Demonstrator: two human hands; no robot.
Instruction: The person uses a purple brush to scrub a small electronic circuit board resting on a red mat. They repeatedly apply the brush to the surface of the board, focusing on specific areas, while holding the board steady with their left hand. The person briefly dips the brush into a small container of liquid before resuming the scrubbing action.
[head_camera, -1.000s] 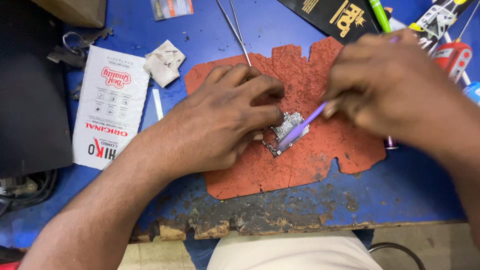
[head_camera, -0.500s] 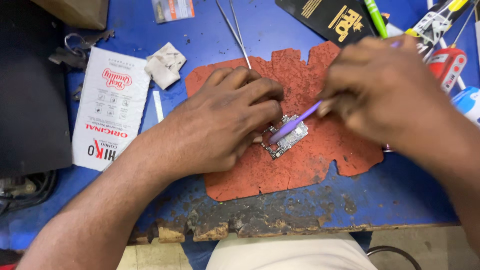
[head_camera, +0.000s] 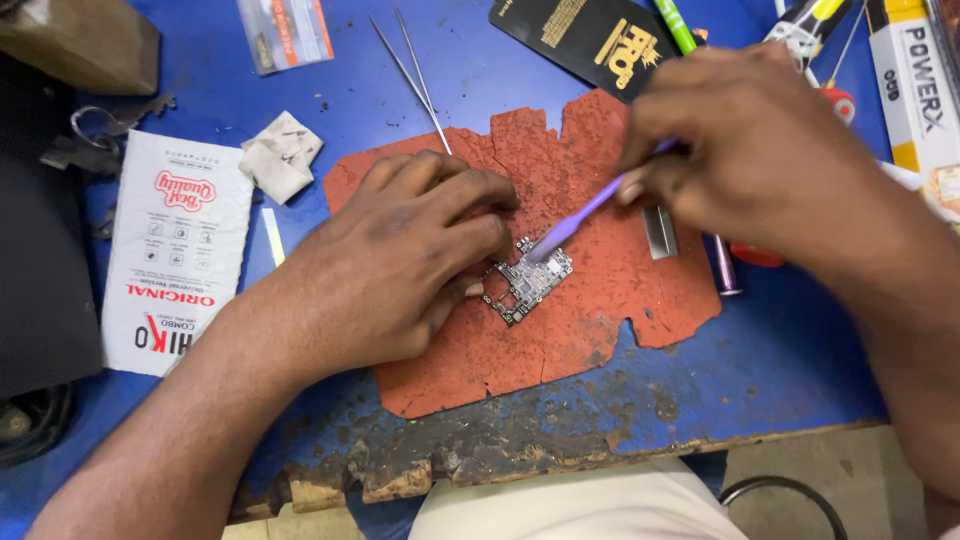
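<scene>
A small phone circuit board (head_camera: 530, 282) lies on a worn reddish-brown work mat (head_camera: 600, 320) on a blue bench. My left hand (head_camera: 400, 260) rests on the mat, its fingertips pressing the board's left edge to hold it still. My right hand (head_camera: 745, 150) grips a thin purple tool (head_camera: 580, 218), slanted down to the left, with its tip touching the top of the board. A small silver metal plate (head_camera: 659, 231) lies on the mat just below my right hand.
Metal tweezers (head_camera: 412, 75) lie above the mat. A white printed packet (head_camera: 175, 250) and crumpled tissue (head_camera: 280, 155) sit at left; a black packet (head_camera: 590, 40), screwdrivers (head_camera: 815, 30) and a box (head_camera: 915, 80) at top right. The bench's front edge (head_camera: 480, 460) is chipped.
The purple tool's tip has been moving back and forth over the board, which shifted slightly. My left hand has stayed on the board's edge.
</scene>
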